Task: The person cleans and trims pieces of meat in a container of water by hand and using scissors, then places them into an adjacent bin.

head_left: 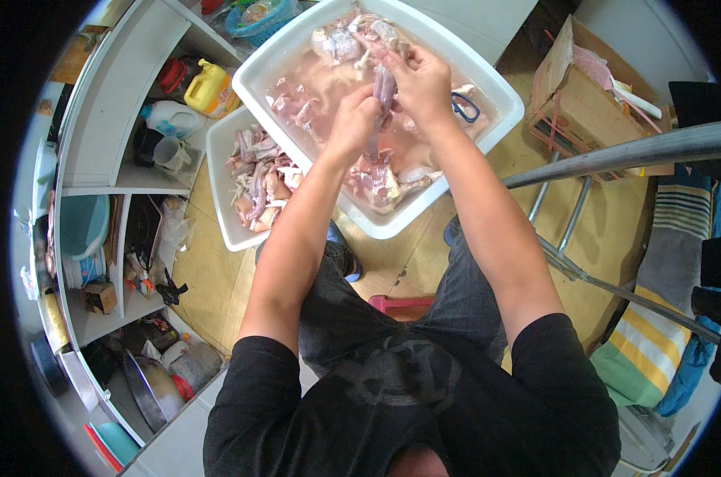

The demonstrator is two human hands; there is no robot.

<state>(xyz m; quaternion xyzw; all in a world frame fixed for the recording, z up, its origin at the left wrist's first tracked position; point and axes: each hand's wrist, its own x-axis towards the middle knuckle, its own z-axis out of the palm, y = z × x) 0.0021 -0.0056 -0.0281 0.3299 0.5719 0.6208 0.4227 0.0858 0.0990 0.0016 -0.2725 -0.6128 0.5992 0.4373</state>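
Note:
Both my hands are over a large white basin (379, 226) of pinkish water with raw poultry pieces (374, 181) in it. My left hand (357, 119) is closed round a long, purplish strip of raw poultry (385, 86) that looks like a neck. My right hand (421, 83) grips the same strip higher up, its fingers bent over it. A larger pale poultry piece (337, 44) lies in the water just beyond. A blue handle loop (465, 108), seemingly of scissors, shows right of my right hand. Its other end is hidden.
Left of the large basin stands a smaller white basin (232, 225) heaped with poultry pieces. Shelves (130, 191) with bottles and pots line the left. At right are a cardboard box (557, 95) and a metal tube frame (615, 157). A red stool (400, 304) shows between my legs.

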